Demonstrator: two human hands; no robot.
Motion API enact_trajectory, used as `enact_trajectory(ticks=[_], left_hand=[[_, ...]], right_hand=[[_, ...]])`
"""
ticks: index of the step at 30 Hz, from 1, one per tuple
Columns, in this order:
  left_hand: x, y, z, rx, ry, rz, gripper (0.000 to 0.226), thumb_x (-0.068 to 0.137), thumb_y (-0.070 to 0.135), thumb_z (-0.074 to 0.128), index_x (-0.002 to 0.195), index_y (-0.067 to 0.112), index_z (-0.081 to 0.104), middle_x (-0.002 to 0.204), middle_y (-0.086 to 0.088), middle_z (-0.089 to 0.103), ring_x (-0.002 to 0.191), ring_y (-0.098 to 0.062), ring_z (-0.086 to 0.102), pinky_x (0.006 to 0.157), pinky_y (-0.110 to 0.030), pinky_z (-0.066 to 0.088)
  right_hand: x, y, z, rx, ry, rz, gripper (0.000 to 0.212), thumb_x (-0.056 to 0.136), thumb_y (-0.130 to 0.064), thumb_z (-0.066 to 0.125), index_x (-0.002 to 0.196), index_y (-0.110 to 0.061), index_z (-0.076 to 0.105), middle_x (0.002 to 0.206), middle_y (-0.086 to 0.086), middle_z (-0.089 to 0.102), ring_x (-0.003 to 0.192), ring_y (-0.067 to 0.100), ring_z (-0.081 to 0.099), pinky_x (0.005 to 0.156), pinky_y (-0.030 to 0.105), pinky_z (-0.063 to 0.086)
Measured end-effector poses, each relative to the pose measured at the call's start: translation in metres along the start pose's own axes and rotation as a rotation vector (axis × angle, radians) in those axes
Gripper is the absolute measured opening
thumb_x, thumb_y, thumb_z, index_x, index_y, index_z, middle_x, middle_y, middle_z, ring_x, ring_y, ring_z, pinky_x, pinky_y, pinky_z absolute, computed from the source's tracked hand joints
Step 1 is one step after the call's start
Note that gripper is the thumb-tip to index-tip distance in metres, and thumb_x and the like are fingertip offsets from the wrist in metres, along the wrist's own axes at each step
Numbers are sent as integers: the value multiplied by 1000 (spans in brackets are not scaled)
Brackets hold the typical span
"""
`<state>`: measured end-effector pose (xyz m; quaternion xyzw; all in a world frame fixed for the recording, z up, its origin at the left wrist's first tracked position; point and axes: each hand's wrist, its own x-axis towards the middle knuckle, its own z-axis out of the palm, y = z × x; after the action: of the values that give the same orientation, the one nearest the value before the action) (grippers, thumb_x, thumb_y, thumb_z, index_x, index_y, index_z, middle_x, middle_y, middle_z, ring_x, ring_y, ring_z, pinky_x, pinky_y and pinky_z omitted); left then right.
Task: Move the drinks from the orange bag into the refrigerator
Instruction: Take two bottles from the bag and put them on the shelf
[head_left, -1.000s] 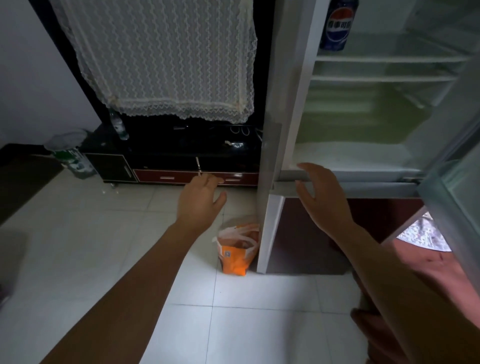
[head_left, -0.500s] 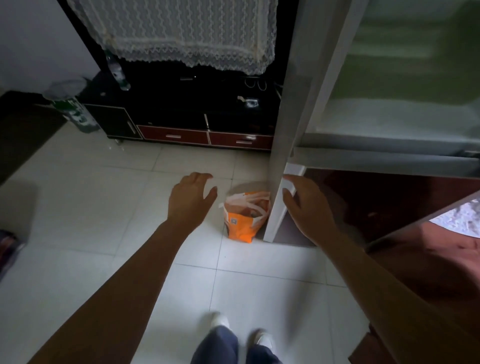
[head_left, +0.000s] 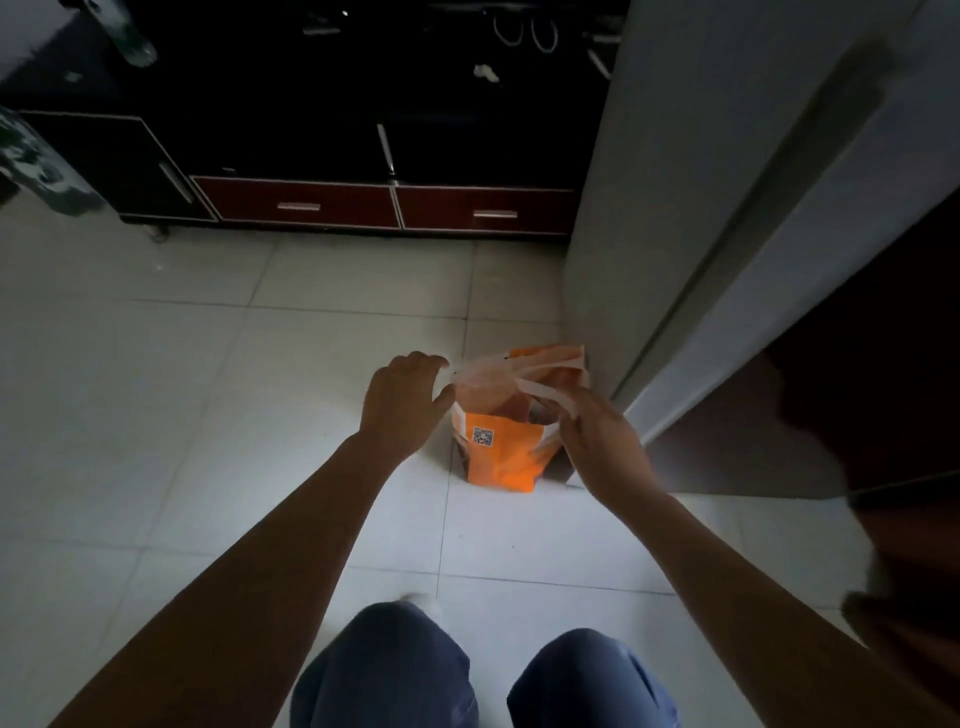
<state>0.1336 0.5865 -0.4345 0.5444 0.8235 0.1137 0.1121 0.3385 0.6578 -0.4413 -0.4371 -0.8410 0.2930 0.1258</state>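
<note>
Both hands reach the bag (head_left: 501, 457) on the floor. Left hand (head_left: 402, 402) open, empty; right hand (head_left: 597, 441) touches a handle, grip unclear. No drinks out yet.

Bare forearms (head_left: 291, 545), blue trousers (head_left: 395, 670)

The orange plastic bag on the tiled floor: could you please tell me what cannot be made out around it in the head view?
- Drinks inside the orange plastic bag: hidden by its walls and dim light; type and count unclear.
- Right hand: its fingers are turned away, so any grip on the white handle is unclear.
- Left hand: contact with the bag's rim is uncertain.
- Grey refrigerator: interior cut off by the frame's edge.
</note>
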Motion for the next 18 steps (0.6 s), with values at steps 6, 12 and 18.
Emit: enact_trajectory(ticks=[6, 12, 18], left_hand=[[62, -34, 115, -8, -55, 98, 23, 89, 25, 51, 102, 8, 61, 103, -12, 66, 92, -29, 59, 81, -37, 46], [98, -49, 192, -52, -146, 176, 21, 90, 17, 46, 85, 3, 60, 84, -14, 65, 76, -28, 60, 64, -29, 43], [122, -48, 219, -67, -215, 181, 27, 93, 16, 42, 96, 1, 63, 101, -17, 68, 79, -26, 60, 70, -28, 43]], right_hand=[[51, 69, 93, 10, 72, 72, 33, 93, -13, 40, 124, -15, 50, 125, 10, 58, 105, 27, 57, 82, 30, 45], [95, 117, 145, 82, 25, 78, 28, 96, -17, 37, 114, -13, 58, 116, 5, 62, 100, 19, 58, 83, 28, 49], [123, 135, 167, 34, -152, 161, 34, 96, -20, 36, 65, -24, 46, 65, -8, 48, 61, 7, 47, 59, 20, 34]])
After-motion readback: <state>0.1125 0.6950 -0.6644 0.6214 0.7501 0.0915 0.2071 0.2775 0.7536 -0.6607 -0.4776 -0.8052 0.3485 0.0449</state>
